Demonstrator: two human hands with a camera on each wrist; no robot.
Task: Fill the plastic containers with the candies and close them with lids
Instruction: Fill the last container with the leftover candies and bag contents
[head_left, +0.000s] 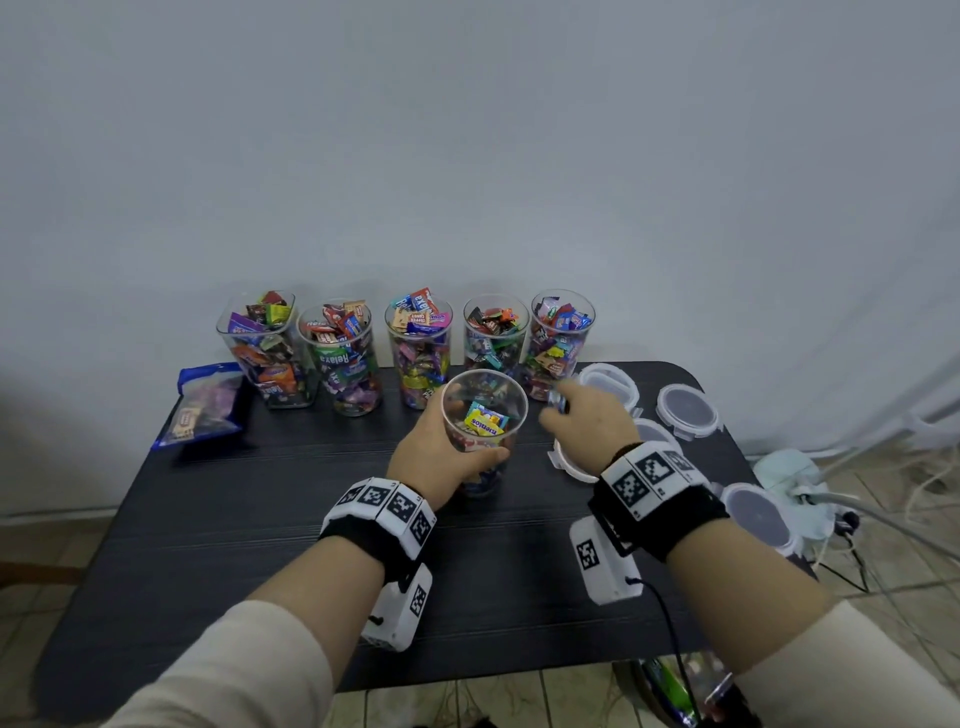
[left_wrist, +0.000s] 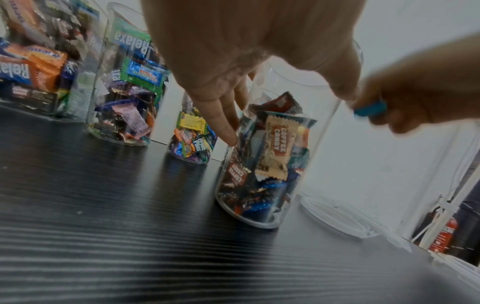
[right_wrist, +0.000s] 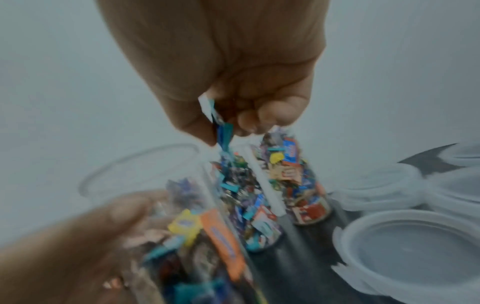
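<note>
My left hand (head_left: 441, 452) grips a clear plastic container (head_left: 484, 431) partly filled with wrapped candies, standing on the black table (head_left: 260, 519). The left wrist view shows my fingers (left_wrist: 226, 127) curled round that container (left_wrist: 272, 154). My right hand (head_left: 587, 415) hovers just right of the container's rim and pinches a blue-wrapped candy (head_left: 557, 401). The same blue candy (right_wrist: 221, 127) hangs from my right fingertips above the container (right_wrist: 145, 164) in the blurred right wrist view; it also shows as a blue candy (left_wrist: 370, 110) in the left wrist view.
Several full candy containers (head_left: 418, 348) line the table's back edge by the wall. A blue candy bag (head_left: 208, 405) lies at the left. Several white-rimmed lids (head_left: 687, 410) lie on the right, some under my right hand. Cables and a power strip (head_left: 795, 478) sit beyond the right edge.
</note>
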